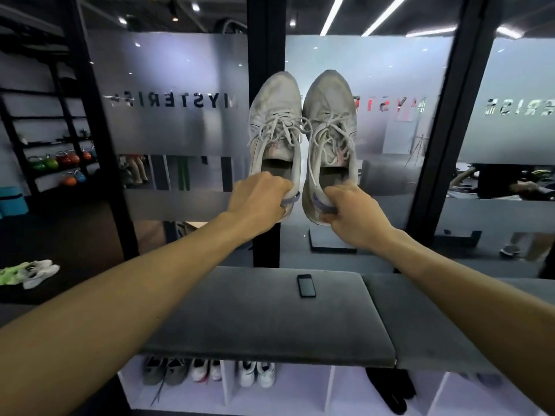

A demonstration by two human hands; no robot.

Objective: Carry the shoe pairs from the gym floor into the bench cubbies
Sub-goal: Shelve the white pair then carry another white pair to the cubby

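I hold a pair of worn white lace-up sneakers out in front of me, toes pointing away, high above the bench. My left hand grips the heel of the left sneaker. My right hand grips the heel of the right sneaker. Below stands the grey padded bench with white cubbies under its seat. A grey pair, a white-and-pink pair and a white pair sit in the left cubbies. Another white and green pair lies on the floor at far left.
A black phone lies on the bench seat. A black item hangs out of a cubby at right. A frosted glass wall with black posts stands behind the bench. A rack of kettlebells is at left.
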